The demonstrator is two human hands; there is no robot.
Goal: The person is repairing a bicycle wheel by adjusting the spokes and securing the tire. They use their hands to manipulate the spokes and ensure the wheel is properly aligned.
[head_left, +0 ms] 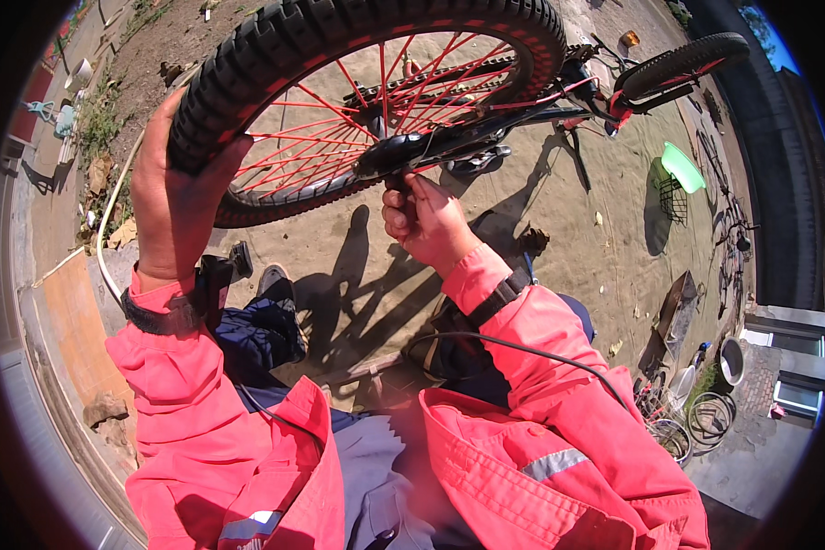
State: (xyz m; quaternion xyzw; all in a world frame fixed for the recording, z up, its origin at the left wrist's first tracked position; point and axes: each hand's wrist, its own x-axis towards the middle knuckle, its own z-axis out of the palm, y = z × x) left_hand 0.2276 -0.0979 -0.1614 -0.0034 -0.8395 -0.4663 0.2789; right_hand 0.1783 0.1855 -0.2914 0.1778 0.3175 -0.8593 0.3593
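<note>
A bicycle [490, 121] with red spokes lies across the upper part of the head view. Its near wheel has a thick black knobby tire [247, 73]. My left hand [179, 206] is wrapped round that tire at its left side, thumb on the inner edge. Below the dark round hub part [390, 156], my right hand [434, 223] is closed, fingertips curled and close against it. A small dark piece shows between those fingers, too hidden to name. Behind the spokes runs the chain [371, 94]. The bicycle's other wheel [687, 69] is at the far right.
A tan ground cloth [559, 266] spreads beneath, with my shoes on it. To the right are a light green basin [683, 167], a black wire basket [674, 202] and a long metal trough [678, 307]. A pale hose [110, 220] runs along the left.
</note>
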